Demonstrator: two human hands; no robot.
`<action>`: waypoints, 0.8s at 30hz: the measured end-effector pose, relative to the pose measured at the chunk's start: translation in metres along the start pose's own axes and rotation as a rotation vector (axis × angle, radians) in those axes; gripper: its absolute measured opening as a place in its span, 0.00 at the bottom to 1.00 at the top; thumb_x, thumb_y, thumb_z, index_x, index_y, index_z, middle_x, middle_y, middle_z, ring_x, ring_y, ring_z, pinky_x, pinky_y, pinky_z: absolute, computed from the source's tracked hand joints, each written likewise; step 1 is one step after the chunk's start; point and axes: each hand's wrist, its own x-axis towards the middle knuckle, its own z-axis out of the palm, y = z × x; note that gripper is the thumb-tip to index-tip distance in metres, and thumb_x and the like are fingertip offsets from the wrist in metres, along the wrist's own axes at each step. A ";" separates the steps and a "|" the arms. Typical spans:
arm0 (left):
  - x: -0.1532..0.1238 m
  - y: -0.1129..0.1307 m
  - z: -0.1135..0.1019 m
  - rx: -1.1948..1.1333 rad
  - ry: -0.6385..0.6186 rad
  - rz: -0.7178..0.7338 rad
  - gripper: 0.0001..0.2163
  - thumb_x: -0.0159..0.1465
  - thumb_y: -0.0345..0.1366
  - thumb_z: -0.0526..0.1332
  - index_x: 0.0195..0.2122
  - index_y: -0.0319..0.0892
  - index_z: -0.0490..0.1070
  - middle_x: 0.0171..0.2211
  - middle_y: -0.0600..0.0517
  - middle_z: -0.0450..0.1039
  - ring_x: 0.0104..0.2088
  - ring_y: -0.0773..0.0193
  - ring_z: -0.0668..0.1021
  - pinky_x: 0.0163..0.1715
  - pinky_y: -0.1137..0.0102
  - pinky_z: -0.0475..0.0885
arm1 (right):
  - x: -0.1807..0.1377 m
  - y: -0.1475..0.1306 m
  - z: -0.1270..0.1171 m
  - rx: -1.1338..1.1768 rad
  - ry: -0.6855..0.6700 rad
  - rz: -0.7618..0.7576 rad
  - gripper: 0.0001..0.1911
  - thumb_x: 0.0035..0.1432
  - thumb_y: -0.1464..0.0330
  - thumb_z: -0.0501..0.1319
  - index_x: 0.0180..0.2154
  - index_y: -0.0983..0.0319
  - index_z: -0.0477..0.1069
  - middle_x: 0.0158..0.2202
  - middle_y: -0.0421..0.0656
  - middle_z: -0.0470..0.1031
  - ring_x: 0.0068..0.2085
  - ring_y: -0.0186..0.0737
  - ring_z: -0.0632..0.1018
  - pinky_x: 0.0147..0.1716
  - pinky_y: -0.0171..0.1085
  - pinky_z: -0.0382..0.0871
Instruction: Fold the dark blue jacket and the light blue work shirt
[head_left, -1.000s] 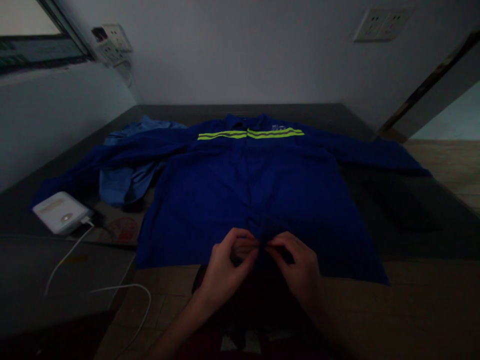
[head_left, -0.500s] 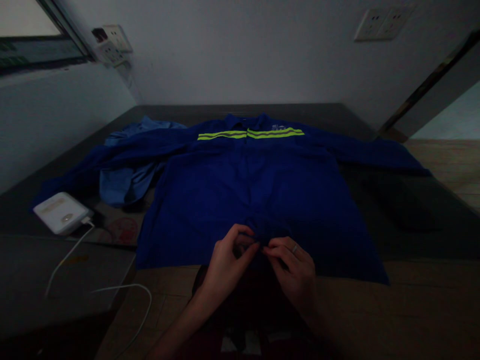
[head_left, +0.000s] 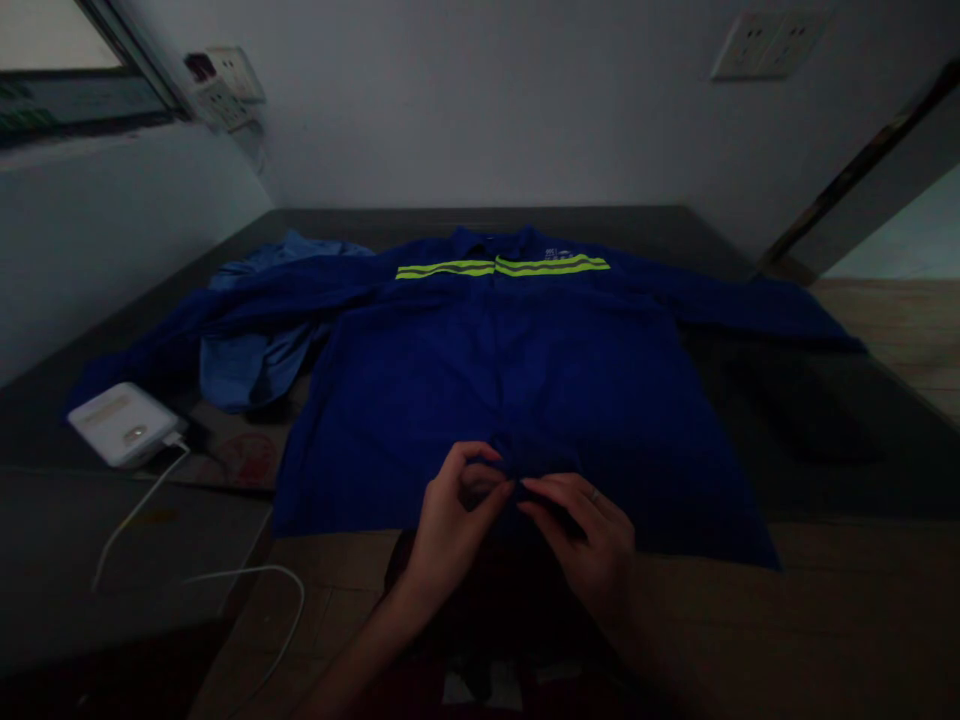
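Observation:
A dark blue work jacket (head_left: 420, 390) with a yellow-green reflective band across its chest lies spread out, sleeves stretched to both sides. My left hand (head_left: 461, 510) is at the middle of its bottom hem, thumb and fingers pinching a fold of the front. Just beside it, my right hand (head_left: 581, 520), with a ring on one finger, grips the front edge between fingertips. The fingertips of both hands almost meet. What exactly lies between them, a fastener or just cloth, is too dark to make out.
A light blue garment (head_left: 247, 370) lies crumpled under the jacket's sleeve on the left. Near it a white power bank (head_left: 124, 425) has a white cable (head_left: 139, 510) plugged in. The dark table (head_left: 600, 220) meets the wall, which carries sockets (head_left: 769, 45). A dark flat item (head_left: 810, 410) lies right.
My right hand's fingers have shifted slightly, the thumb and index finger now a little farther apart. My left hand keeps nearly the same place. The jacket lies as before.

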 end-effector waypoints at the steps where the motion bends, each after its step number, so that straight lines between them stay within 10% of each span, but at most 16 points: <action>1: -0.001 -0.001 0.001 0.021 0.011 0.013 0.13 0.57 0.34 0.64 0.41 0.44 0.63 0.29 0.57 0.74 0.31 0.68 0.78 0.33 0.75 0.69 | 0.001 -0.001 -0.001 0.004 0.000 0.007 0.07 0.57 0.73 0.63 0.39 0.58 0.74 0.33 0.41 0.77 0.33 0.36 0.78 0.34 0.34 0.73; 17: -0.002 -0.001 0.000 0.254 -0.081 0.148 0.13 0.56 0.27 0.63 0.42 0.44 0.69 0.30 0.57 0.74 0.34 0.68 0.77 0.37 0.74 0.70 | 0.018 -0.004 -0.008 0.270 -0.065 0.509 0.09 0.55 0.68 0.63 0.24 0.61 0.69 0.25 0.36 0.67 0.27 0.33 0.69 0.27 0.32 0.62; 24: -0.003 -0.007 0.001 0.448 -0.021 0.284 0.14 0.58 0.26 0.61 0.45 0.46 0.68 0.31 0.57 0.73 0.34 0.67 0.76 0.37 0.73 0.71 | 0.019 -0.004 -0.006 0.189 -0.126 0.456 0.07 0.58 0.66 0.60 0.29 0.60 0.72 0.29 0.39 0.71 0.31 0.35 0.72 0.32 0.34 0.65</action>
